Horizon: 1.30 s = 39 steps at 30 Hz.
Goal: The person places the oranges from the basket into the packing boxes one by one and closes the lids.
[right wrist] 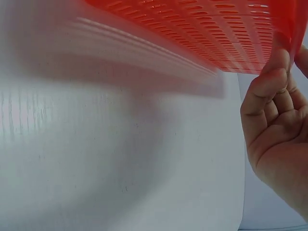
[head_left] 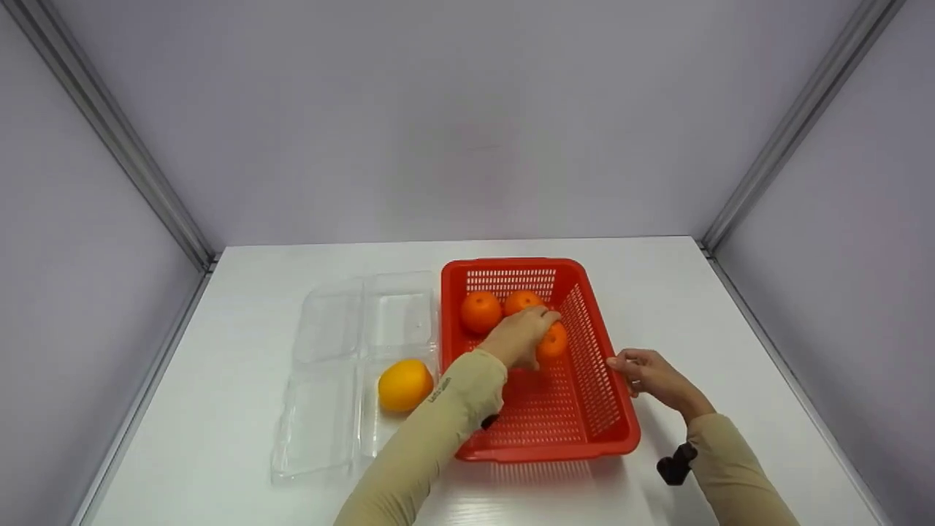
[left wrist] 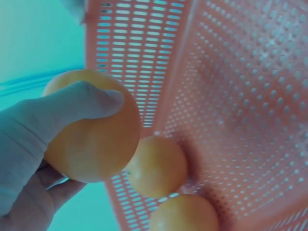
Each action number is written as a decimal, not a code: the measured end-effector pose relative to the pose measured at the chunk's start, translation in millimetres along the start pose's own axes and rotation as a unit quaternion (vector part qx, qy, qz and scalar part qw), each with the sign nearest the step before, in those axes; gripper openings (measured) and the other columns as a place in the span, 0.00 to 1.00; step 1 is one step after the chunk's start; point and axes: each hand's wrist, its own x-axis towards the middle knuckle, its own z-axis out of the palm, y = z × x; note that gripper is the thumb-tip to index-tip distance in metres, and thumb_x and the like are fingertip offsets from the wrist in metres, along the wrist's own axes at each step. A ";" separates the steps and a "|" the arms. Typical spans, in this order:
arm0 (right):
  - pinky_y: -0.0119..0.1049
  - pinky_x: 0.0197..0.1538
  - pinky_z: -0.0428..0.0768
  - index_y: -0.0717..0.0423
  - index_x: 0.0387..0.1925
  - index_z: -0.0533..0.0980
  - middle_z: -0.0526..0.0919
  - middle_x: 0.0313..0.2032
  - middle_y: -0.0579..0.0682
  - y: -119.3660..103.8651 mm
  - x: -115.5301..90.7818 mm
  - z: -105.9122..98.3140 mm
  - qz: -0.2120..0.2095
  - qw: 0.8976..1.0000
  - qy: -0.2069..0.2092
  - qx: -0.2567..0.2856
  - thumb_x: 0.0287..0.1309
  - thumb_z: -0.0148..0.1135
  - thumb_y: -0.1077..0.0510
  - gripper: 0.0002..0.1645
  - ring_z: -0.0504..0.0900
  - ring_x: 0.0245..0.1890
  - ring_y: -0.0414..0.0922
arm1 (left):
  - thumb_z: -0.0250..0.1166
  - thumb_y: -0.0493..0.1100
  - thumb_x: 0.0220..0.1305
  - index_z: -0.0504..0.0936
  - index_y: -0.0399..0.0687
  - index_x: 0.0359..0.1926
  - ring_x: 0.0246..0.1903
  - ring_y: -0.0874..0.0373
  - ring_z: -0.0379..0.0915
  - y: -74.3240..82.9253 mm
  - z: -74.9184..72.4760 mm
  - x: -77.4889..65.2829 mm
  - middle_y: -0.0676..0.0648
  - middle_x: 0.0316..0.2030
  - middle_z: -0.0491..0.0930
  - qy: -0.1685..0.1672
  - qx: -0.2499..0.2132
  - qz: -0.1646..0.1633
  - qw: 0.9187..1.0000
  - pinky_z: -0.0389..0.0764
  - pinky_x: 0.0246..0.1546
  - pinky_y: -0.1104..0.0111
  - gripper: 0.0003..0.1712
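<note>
My left hand (head_left: 520, 336) is over the red plastic basket (head_left: 537, 451) and grips an orange (head_left: 553, 342), its thumb lying across the fruit in the left wrist view. Two more oranges rest at the basket's far end, one orange (head_left: 481, 312) by the left wall and another orange (head_left: 523, 300) beside it, partly hidden by the hand. At the basket's right side, my right hand (head_left: 654, 380) pinches the rim between thumb and fingers. A yellow-orange fruit (head_left: 405, 385) lies in the near part of the clear plastic container (head_left: 400, 321).
The clear container stands left of the basket, with a flat see-through half (head_left: 318, 409) spread out on its left side. Everything rests on a white table (head_left: 212, 380). Grey panels (head_left: 467, 131) enclose the back and both sides.
</note>
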 end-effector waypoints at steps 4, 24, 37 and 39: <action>0.29 0.25 0.69 0.52 0.28 0.72 0.75 0.23 0.38 2.5 1.3 2.0 -0.012 1.000 -0.006 0.006 0.71 0.49 0.53 0.14 0.68 0.20 0.33 | 0.77 0.47 0.48 0.62 0.49 0.70 0.67 0.55 0.65 0.7 -9.0 -7.9 0.47 0.68 0.67 0.000 0.009 0.015 1.000 0.71 0.67 0.65 0.50; 0.29 0.32 0.83 0.56 0.37 0.75 0.85 0.34 0.43 12.0 5.0 5.8 -0.041 0.994 -0.027 0.098 0.73 0.43 0.57 0.14 0.86 0.32 0.36 | 0.77 0.46 0.47 0.62 0.53 0.70 0.66 0.53 0.67 -7.2 -29.7 -29.0 0.48 0.69 0.66 -0.006 -0.054 0.017 0.998 0.73 0.66 0.60 0.50; 0.26 0.26 0.77 0.59 0.36 0.74 0.81 0.25 0.38 15.8 2.2 7.1 -0.048 0.994 0.011 0.096 0.74 0.39 0.60 0.16 0.76 0.22 0.31 | 0.77 0.44 0.45 0.63 0.52 0.69 0.66 0.52 0.67 -15.8 -29.7 -43.0 0.46 0.68 0.66 0.015 -0.104 0.020 0.994 0.72 0.67 0.59 0.50; 0.26 0.26 0.78 0.60 0.36 0.74 0.82 0.26 0.39 15.5 1.8 6.5 -0.045 0.994 0.011 0.097 0.74 0.39 0.60 0.16 0.78 0.23 0.32 | 0.77 0.44 0.45 0.63 0.52 0.69 0.66 0.52 0.67 -18.2 -28.6 -45.5 0.46 0.68 0.67 0.020 -0.109 0.021 0.994 0.71 0.67 0.60 0.50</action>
